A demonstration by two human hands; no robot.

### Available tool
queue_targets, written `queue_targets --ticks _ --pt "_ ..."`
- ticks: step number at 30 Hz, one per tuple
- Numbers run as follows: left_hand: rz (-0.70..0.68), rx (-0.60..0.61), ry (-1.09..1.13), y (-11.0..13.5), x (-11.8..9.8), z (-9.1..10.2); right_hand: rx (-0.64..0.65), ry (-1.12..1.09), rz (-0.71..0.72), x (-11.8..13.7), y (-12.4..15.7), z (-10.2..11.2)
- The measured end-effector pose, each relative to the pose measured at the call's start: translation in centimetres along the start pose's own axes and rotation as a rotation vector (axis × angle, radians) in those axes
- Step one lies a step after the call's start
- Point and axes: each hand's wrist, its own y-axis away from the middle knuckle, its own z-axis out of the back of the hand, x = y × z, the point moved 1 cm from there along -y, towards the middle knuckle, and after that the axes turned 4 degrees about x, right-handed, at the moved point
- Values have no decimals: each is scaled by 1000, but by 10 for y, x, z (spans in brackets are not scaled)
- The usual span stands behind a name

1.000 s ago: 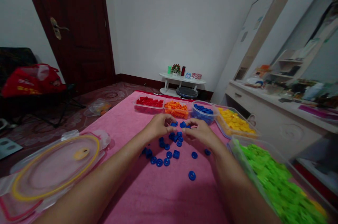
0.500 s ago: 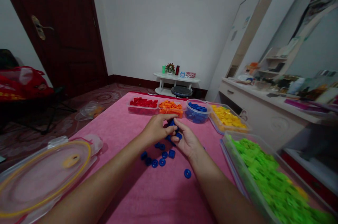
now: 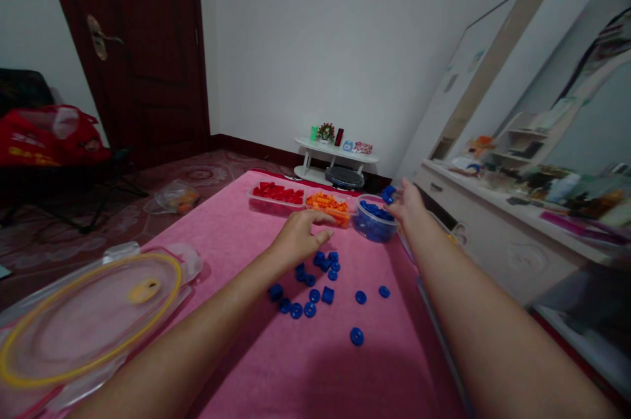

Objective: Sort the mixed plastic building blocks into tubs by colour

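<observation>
My right hand point(image 3: 408, 205) is raised at the right rim of a round clear tub point(image 3: 377, 233) of blue pieces. Between its fingertips are a few blue building blocks point(image 3: 389, 193), held just above the tub. My left hand point(image 3: 302, 235) hovers in front of the orange container, thumb and fingers apart, with nothing in it. Below it on the pink cloth lie several loose blue blocks point(image 3: 325, 264) and small round blue wheels point(image 3: 309, 309). One blue wheel point(image 3: 356, 336) lies nearer to me, apart from the others.
A box of red blocks point(image 3: 277, 194) and a box of orange blocks point(image 3: 329, 203) stand left of the tub. My right arm mostly hides containers along the right edge. A clear lid with a yellow ring point(image 3: 167, 269) lies at the left. A dresser point(image 3: 458, 198) stands beyond.
My hands were together over blue blocks; now they are apart. The right hand has moved up and right to the tub with blocks, while the left stays near and has let go.
</observation>
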Motion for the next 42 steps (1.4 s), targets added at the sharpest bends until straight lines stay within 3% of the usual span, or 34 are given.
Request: queue_targets --ticks 2,4,8,12,14,17,22,24,28,30,32,35,37,39,42 --pt "-9 2 -38 -1 4 -1 -120 71 -68 1 7 0" --pt "5 15 -84 -2 9 -1 -128 66 -14 -6 25 -1" --pt "134 102 -296 2 19 -3 173 119 159 -44 73 -8" --pt "324 315 -541 12 25 -5 527 514 218 -94 103 -18" --pt "371 384 -595 17 27 -7 612 650 215 -114 107 -22" --pt "340 344 -571 19 34 -12 716 715 205 -128 111 -25" --pt "127 412 -249 15 47 -20 1005 531 196 -113 119 -21" --pt "128 500 -125 13 46 -15 1031 633 201 -97 119 -14" --pt "217 672 -239 11 35 16 863 1253 217 -58 111 17" --pt "274 684 -420 12 29 34 767 1519 118 -42 107 34" --pt "442 739 -513 14 26 45 747 1607 -76 -36 106 48" --pt "681 922 -445 19 22 45 786 1460 -414 -45 111 52" --pt "673 996 -395 21 18 35 827 1305 -540 -55 120 44" --pt "599 987 -387 23 12 22 903 1188 -543 -64 131 31" --pt "464 896 -436 26 4 7 973 1088 -417 -70 147 11"
